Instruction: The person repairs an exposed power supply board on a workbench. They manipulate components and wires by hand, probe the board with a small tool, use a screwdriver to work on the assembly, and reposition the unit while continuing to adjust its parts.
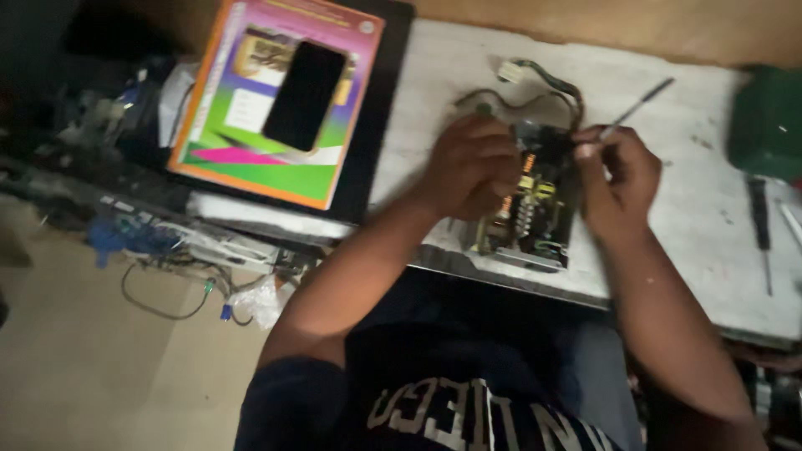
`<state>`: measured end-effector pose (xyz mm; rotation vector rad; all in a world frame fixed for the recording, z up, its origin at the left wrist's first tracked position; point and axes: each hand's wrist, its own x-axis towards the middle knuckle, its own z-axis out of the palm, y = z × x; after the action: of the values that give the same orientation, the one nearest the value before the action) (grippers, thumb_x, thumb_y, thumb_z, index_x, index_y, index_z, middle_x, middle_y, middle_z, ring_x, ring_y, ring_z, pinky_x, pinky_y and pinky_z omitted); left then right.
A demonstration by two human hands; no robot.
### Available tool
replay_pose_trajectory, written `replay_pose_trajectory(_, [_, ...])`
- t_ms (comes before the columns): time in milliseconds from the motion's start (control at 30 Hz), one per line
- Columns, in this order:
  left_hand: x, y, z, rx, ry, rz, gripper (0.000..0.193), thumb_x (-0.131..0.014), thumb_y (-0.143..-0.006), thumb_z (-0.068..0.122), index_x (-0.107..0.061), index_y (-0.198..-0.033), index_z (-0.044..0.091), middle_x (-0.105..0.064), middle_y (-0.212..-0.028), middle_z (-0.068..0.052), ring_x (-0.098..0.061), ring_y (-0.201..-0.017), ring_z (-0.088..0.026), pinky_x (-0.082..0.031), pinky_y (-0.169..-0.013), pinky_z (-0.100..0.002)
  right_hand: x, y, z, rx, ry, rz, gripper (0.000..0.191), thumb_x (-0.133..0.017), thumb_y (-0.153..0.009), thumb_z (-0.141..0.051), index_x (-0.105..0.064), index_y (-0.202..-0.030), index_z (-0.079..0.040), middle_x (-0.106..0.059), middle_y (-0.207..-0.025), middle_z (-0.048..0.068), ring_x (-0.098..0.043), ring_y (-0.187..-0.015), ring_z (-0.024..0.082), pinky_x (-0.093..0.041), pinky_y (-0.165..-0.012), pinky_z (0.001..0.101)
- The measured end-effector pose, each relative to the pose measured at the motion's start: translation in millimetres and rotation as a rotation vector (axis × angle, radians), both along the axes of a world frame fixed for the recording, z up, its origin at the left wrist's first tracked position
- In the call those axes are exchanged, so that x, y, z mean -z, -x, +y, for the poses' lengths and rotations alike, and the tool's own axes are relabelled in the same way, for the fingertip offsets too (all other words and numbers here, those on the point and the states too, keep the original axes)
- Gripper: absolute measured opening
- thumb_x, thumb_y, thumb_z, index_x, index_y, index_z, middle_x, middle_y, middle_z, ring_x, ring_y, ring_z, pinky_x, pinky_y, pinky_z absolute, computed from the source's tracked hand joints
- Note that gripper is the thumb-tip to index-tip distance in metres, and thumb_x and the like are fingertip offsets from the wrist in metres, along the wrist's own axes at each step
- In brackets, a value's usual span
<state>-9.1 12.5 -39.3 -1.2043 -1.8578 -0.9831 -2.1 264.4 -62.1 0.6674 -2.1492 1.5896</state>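
Circuit board (528,213) w/ orange coils and yellow parts, sits in shallow metal tray near front edge of table (693,209), roughly centre of view. Wire bundle (551,83) loops off its far end to a white plug (508,71).

Left hand (472,167): curled down over board's left/far part, fingers closed on it, steadying. Exact contact pts hidden under knuckles.

Right hand (614,179): pinched shut on a thin metal tool (639,104); shaft angles up and away to the right, working tip hidden behind fingers at board's right edge. Hands apart, board between them.

Step in hand, as judged: probing/working a pt on the board's right side. To do it well: keep left hand pressing board flat so tray doesn't skate; grip tool low nr tip for control; keep shaft clear of wire loop; light is dim, so lean in before pushing. Slip risk = tip skidding across neighbouring parts.

Surroundings: screwdriver (760,225) w/ dark handle lies on table to the right, well apart. Green case (769,117) at far right corner. Left of board: colourful booklet (276,100) w/ black phone (305,96) lying on top. Cable tangle (167,250) below table's left side.
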Motion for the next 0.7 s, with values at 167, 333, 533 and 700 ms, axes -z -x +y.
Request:
replay_pose_trajectory(167, [10, -5, -2, -0.010, 0.009, -0.003, 0.010, -0.069, -0.078, 0.025, -0.062, -0.078, 0.017, -0.065, -0.091, 0.002, -0.062, -0.095, -0.024, -0.046, -0.081, -0.042, 13, -7, -1, 0.035, 0.016, -0.052, 0.006, -0.063, -0.115, -0.002, -0.061, -0.113, 0.003, -0.069, -0.108, 0.009, -0.063, -0.094, 0.009, -0.052, -0.085, 0.0234])
replay_pose_trajectory(333, [22, -10, 2, -0.003, 0.003, -0.048, 0.012, -0.067, -0.083, 0.025, -0.060, -0.078, 0.017, -0.064, -0.089, 0.002, -0.061, -0.094, -0.024, -0.047, -0.082, -0.042, 25, -8, 3, -0.004, 0.055, -0.037, 0.007, -0.061, -0.115, 0.000, -0.057, -0.111, 0.004, -0.070, -0.113, 0.009, -0.063, -0.099, 0.008, -0.052, -0.087, 0.0222])
replay_pose_trajectory(533, [26, -12, 5, 0.050, 0.001, -0.039, 0.012, -0.068, -0.085, 0.026, -0.062, -0.080, 0.016, -0.064, -0.091, 0.002, -0.061, -0.094, -0.025, -0.046, -0.081, -0.042, 32, -11, 12, -0.006, 0.022, 0.003, 0.009, -0.061, -0.118, 0.001, -0.058, -0.110, 0.004, -0.070, -0.113, 0.010, -0.063, -0.099, 0.009, -0.052, -0.090, 0.0227])
replay_pose_trajectory(700, [23, -12, 13, 0.019, 0.012, -0.037, 0.010, -0.068, -0.077, 0.026, -0.063, -0.078, 0.017, -0.065, -0.090, 0.002, -0.062, -0.094, -0.025, -0.047, -0.080, -0.042, 26, -11, 15, 0.014, 0.015, -0.020, 0.008, -0.062, -0.116, 0.000, -0.060, -0.110, 0.004, -0.069, -0.110, 0.009, -0.063, -0.097, 0.009, -0.053, -0.088, 0.0231])
